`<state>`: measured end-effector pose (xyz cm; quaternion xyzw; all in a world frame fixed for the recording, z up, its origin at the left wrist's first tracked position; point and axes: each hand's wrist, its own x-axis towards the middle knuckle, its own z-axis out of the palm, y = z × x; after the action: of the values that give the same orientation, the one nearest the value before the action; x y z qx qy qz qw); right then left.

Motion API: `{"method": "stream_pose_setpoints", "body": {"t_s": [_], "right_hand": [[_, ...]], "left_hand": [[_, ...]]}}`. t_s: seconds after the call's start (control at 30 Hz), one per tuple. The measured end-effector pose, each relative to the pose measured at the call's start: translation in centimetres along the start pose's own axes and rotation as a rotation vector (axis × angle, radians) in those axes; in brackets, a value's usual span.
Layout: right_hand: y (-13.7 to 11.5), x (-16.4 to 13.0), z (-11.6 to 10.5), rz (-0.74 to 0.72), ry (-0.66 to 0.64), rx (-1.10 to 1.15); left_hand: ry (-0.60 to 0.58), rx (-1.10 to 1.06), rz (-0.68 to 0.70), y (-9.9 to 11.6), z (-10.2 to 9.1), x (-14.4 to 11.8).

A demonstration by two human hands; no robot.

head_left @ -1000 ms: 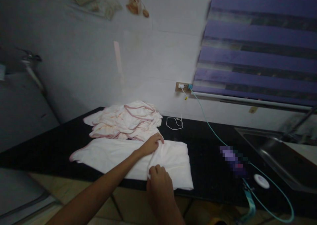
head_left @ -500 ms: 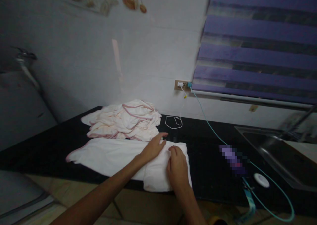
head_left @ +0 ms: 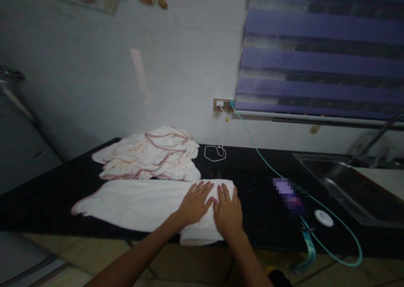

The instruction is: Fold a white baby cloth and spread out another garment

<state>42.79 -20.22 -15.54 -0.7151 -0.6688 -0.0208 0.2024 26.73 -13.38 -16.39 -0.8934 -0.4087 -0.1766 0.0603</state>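
A white towel with a pink edge at its left end lies along the front of the black counter. Its right end is folded over into a thicker layer. Flat on this folded part rests my left hand, fingers stretched out. Beside it, my right hand also presses down on the fold, its fingers spread and the two thumbs close together. Behind the towel is a crumpled heap of white cloth with pink trim.
On the black counter, a white cable lies behind my hands. To the right are a blurred-out purple phone-like object, a teal cord, a white round disc and a metal sink. A wall outlet holds two plugs.
Both hands have gone from curled and partly raised to lying flat on the folded end of the towel. The camera view has shifted slightly to the right.
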Motion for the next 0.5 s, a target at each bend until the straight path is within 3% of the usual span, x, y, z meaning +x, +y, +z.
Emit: {"method": "stream_pose_setpoints", "body": {"t_s": [0.2, 0.4, 0.5], "right_hand": [[4.3, -1.0, -1.8, 0.009, 0.007, -0.039], [10.7, -2.0, -3.8, 0.023, 0.024, -0.068], [14.0, -2.4, -4.3, -0.028, 0.032, -0.059]], "left_hand": [[-0.015, -0.044, 0.011, 4.4, 0.6, 2.0], [-0.035, -0.097, 0.094, 9.7, 1.8, 5.3], [-0.065, -0.122, 0.159, 11.4, 1.7, 7.0]]}}
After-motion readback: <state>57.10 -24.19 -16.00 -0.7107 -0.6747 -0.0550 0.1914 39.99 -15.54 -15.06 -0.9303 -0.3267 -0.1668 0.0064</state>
